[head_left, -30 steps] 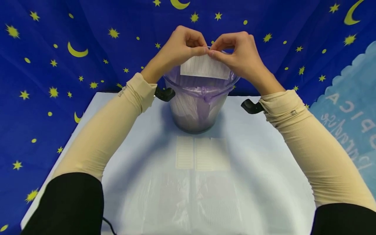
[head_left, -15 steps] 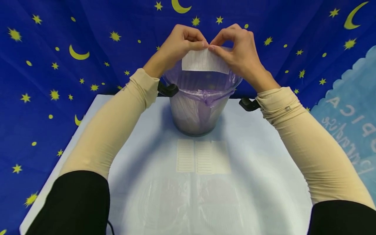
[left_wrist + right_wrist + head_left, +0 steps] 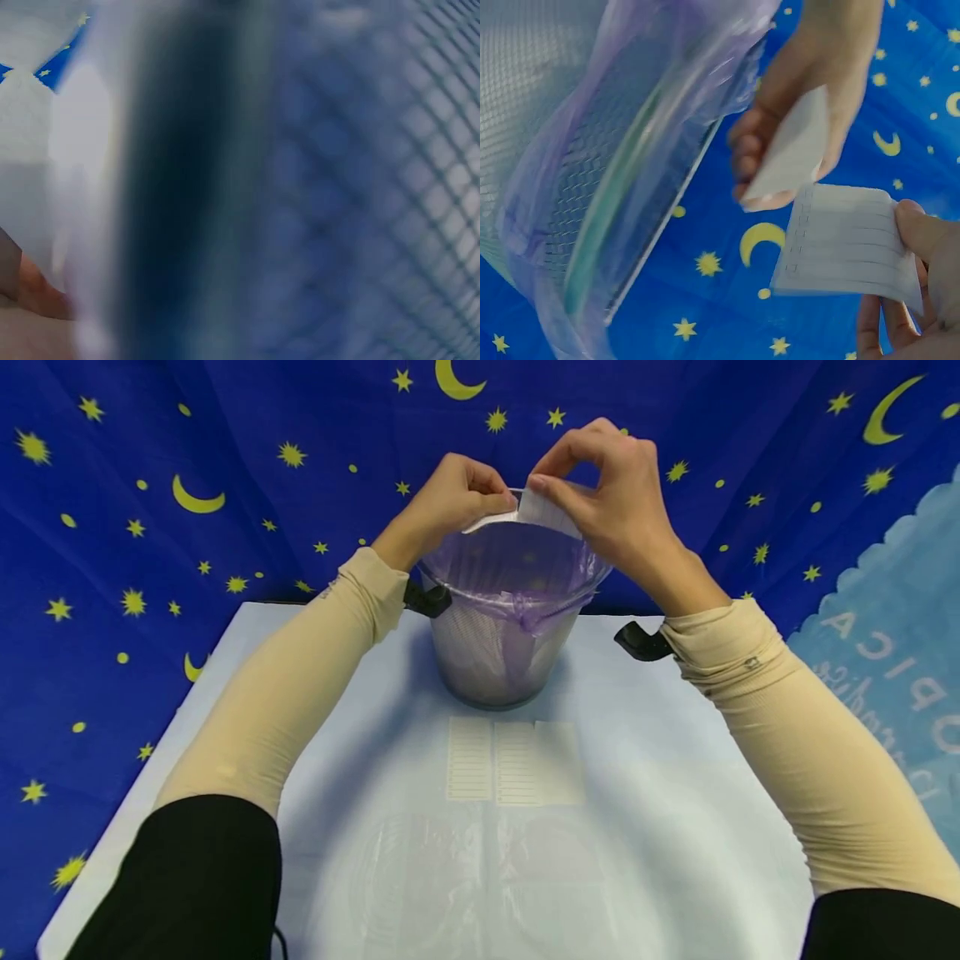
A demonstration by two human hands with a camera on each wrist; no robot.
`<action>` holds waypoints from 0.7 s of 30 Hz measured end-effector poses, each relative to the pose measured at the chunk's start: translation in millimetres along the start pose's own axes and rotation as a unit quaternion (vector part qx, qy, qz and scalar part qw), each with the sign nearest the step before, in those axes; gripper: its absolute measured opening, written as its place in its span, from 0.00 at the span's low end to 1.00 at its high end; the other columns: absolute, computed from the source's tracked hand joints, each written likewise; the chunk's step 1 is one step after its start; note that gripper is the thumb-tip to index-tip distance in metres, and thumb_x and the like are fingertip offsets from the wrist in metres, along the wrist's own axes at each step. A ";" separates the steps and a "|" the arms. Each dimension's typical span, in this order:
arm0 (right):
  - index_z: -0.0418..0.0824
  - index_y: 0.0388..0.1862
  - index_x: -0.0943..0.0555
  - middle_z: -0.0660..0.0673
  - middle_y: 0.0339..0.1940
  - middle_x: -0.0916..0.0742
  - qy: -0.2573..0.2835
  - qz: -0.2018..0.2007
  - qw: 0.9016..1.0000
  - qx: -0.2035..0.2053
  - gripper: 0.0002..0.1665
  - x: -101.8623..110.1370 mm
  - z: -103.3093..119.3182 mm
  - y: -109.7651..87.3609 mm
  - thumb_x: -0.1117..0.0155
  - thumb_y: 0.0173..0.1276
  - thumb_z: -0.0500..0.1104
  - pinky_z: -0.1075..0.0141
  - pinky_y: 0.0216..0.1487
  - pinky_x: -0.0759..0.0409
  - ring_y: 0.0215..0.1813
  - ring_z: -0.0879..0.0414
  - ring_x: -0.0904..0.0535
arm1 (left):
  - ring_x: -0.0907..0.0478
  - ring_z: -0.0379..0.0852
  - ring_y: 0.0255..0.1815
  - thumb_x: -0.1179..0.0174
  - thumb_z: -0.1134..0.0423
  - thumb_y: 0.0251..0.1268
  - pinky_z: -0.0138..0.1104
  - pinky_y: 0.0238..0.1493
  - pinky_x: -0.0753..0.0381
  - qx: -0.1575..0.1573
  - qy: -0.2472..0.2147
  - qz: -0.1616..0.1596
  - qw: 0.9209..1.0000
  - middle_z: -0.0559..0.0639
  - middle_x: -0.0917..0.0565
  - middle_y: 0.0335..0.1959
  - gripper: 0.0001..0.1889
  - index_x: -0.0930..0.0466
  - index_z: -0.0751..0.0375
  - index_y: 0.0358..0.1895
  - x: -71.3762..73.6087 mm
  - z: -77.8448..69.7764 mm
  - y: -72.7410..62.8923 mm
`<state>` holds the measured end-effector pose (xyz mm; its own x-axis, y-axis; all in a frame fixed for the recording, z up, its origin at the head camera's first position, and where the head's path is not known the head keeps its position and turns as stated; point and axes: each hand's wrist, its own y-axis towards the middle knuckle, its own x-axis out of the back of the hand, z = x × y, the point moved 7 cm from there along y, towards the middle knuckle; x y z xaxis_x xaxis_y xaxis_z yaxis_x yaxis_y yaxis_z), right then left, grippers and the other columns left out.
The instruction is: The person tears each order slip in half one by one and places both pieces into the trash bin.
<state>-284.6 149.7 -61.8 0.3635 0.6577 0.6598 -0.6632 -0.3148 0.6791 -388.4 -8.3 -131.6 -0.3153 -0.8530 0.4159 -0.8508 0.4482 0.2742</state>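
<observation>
Above the rim of a mesh wastebasket (image 3: 480, 652) lined with a purple plastic bag (image 3: 528, 612), both hands hold lined white paper. My left hand (image 3: 453, 497) pinches a strip of paper (image 3: 796, 150), bent away and tilted downward. Between thumb and fingers, my right hand (image 3: 618, 493) pinches the other paper piece (image 3: 847, 240), which shows ruled lines and small checkboxes. In the right wrist view the two pieces meet near one corner, with a split between them. The left wrist view is mostly filled by blurred mesh (image 3: 442, 142).
Several lined paper slips (image 3: 470, 760) lie flat on the white table (image 3: 675, 827) in front of the wastebasket. Nearer to me are clear plastic sleeves (image 3: 555, 852). A blue cloth (image 3: 262, 410) with moons and stars hangs behind; a light blue printed panel (image 3: 885, 643) is at right.
The paper, whole across both hands earlier, is now split into two parts. My left hand has moved down and slightly left with its strip; my right hand stays near the same place.
</observation>
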 end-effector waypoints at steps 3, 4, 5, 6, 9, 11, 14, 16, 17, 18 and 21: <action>0.40 0.43 0.08 0.44 0.41 0.10 0.005 -0.001 1.000 0.004 0.13 6.2 10.7 -2.9 0.29 0.75 0.49 0.73 0.53 0.27 0.51 0.60 0.20 | 0.30 0.40 0.25 0.33 0.65 0.73 0.31 0.28 0.31 0.014 0.005 0.000 1.000 0.43 0.19 0.24 0.08 0.12 0.67 0.37 -1.1 5.2 -0.3; 0.40 0.43 0.08 0.44 0.41 0.10 0.009 -0.003 1.000 0.003 0.13 8.4 14.0 -3.8 0.29 0.75 0.48 0.74 0.51 0.26 0.51 0.60 0.21 | 0.29 0.41 0.26 0.33 0.65 0.73 0.31 0.31 0.30 0.016 0.009 -0.001 1.000 0.43 0.19 0.25 0.08 0.12 0.68 0.38 -1.4 6.3 -0.1; 0.39 0.44 0.08 0.44 0.42 0.10 0.011 -0.004 1.000 0.003 0.13 10.4 17.0 -4.8 0.29 0.75 0.48 0.75 0.50 0.26 0.51 0.61 0.21 | 0.27 0.41 0.28 0.32 0.65 0.73 0.29 0.37 0.27 0.017 0.014 -0.004 1.000 0.43 0.18 0.26 0.08 0.11 0.68 0.38 -1.5 7.0 0.1; 0.39 0.44 0.08 0.44 0.42 0.10 0.014 -0.005 1.000 0.003 0.13 12.3 19.6 -5.6 0.29 0.74 0.48 0.76 0.49 0.25 0.51 0.62 0.21 | 0.26 0.41 0.29 0.32 0.65 0.72 0.29 0.39 0.27 0.020 0.018 -0.007 1.000 0.43 0.17 0.27 0.07 0.11 0.68 0.39 -1.6 7.9 0.4; 0.39 0.43 0.08 0.44 0.41 0.09 0.025 -0.007 1.000 0.008 0.12 13.8 24.4 -8.3 0.28 0.74 0.48 0.76 0.47 0.26 0.49 0.63 0.21 | 0.24 0.41 0.33 0.31 0.64 0.72 0.29 0.44 0.26 0.028 0.027 -0.017 0.999 0.42 0.16 0.28 0.07 0.11 0.66 0.38 0.5 9.1 -1.5; 0.38 0.42 0.08 0.44 0.41 0.09 0.025 -0.001 1.000 0.008 0.12 11.0 22.2 -10.2 0.27 0.73 0.47 0.75 0.47 0.27 0.48 0.62 0.21 | 0.24 0.41 0.34 0.30 0.64 0.72 0.30 0.44 0.26 0.031 0.030 -0.019 0.999 0.42 0.15 0.28 0.07 0.11 0.66 0.38 1.8 9.3 -3.5; 0.39 0.41 0.07 0.44 0.39 0.08 0.008 0.010 1.000 -0.007 0.11 4.9 10.0 -12.2 0.25 0.72 0.47 0.73 0.47 0.29 0.47 0.60 0.20 | 0.24 0.41 0.35 0.30 0.64 0.71 0.32 0.41 0.27 0.032 0.032 -0.019 0.999 0.41 0.15 0.29 0.07 0.11 0.66 0.38 3.5 8.8 -7.3; 0.40 0.41 0.07 0.44 0.39 0.08 -0.006 0.014 0.999 -0.029 0.11 1.7 -2.6 -12.7 0.25 0.72 0.47 0.70 0.47 0.29 0.47 0.59 0.20 | 0.25 0.42 0.36 0.30 0.64 0.71 0.33 0.42 0.27 0.029 0.034 -0.020 0.999 0.41 0.15 0.29 0.07 0.10 0.66 0.38 4.6 7.9 -9.3; 0.41 0.41 0.07 0.45 0.40 0.07 -0.014 0.015 0.999 -0.043 0.11 0.6 -9.5 -12.8 0.25 0.72 0.48 0.69 0.48 0.29 0.47 0.59 0.20 | 0.25 0.42 0.36 0.30 0.64 0.71 0.33 0.42 0.27 0.028 0.034 -0.020 0.999 0.41 0.15 0.29 0.07 0.10 0.67 0.38 5.3 7.5 -10.0; 0.42 0.42 0.07 0.45 0.40 0.07 -0.020 0.015 0.998 -0.057 0.12 -0.4 -16.6 -13.1 0.26 0.72 0.49 0.67 0.49 0.29 0.47 0.58 0.21 | 0.24 0.42 0.36 0.30 0.64 0.71 0.33 0.42 0.27 0.027 0.038 -0.020 0.999 0.41 0.14 0.30 0.07 0.10 0.66 0.39 6.1 7.1 -11.0; 0.42 0.44 0.06 0.45 0.42 0.06 -0.028 0.011 0.995 -0.094 0.14 -2.8 -35.8 -14.2 0.27 0.74 0.51 0.62 0.54 0.28 0.49 0.56 0.20 | 0.23 0.42 0.37 0.31 0.63 0.72 0.33 0.43 0.26 0.033 0.059 -0.023 0.997 0.41 0.14 0.31 0.08 0.10 0.65 0.40 9.1 7.8 -13.8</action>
<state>-299.6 176.8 -84.8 0.3795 0.6113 0.6945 -0.7800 -0.1922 0.5955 -382.8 -24.4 -138.3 -0.2272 -0.8326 0.5050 -0.8899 0.3881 0.2395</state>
